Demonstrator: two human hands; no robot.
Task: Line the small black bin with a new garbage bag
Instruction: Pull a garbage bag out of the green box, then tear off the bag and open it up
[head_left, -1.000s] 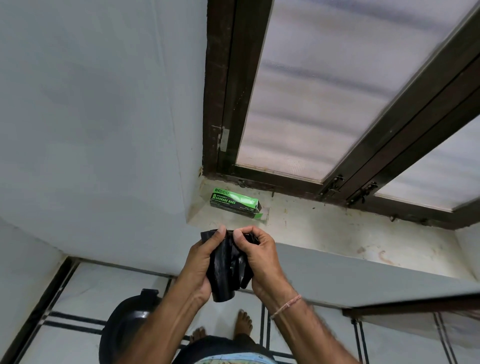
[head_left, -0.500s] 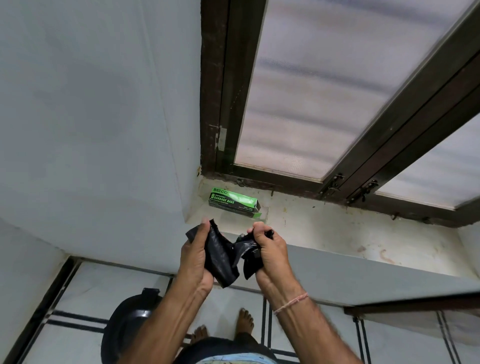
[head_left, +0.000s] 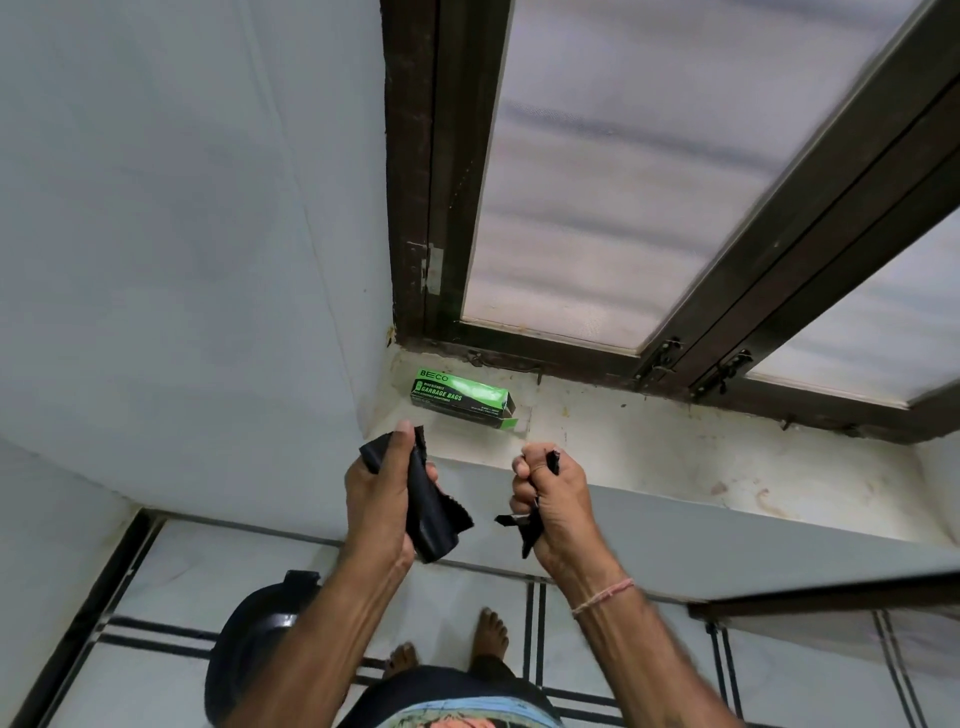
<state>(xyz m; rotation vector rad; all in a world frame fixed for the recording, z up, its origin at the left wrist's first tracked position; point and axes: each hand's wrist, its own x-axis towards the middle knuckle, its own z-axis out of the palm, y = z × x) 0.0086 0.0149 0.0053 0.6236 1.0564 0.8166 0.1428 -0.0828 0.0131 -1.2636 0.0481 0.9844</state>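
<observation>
on the window sill (head_left: 649, 447), a green box (head_left: 460, 397): "beco", "garbage bags"

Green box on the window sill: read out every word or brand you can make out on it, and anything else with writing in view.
"BECO": top face of the green box on the window sill.
"GARBAGE BAGS": its dark front face.
Smaller print around that: too blurred to read.
No other writing is legible.
</observation>
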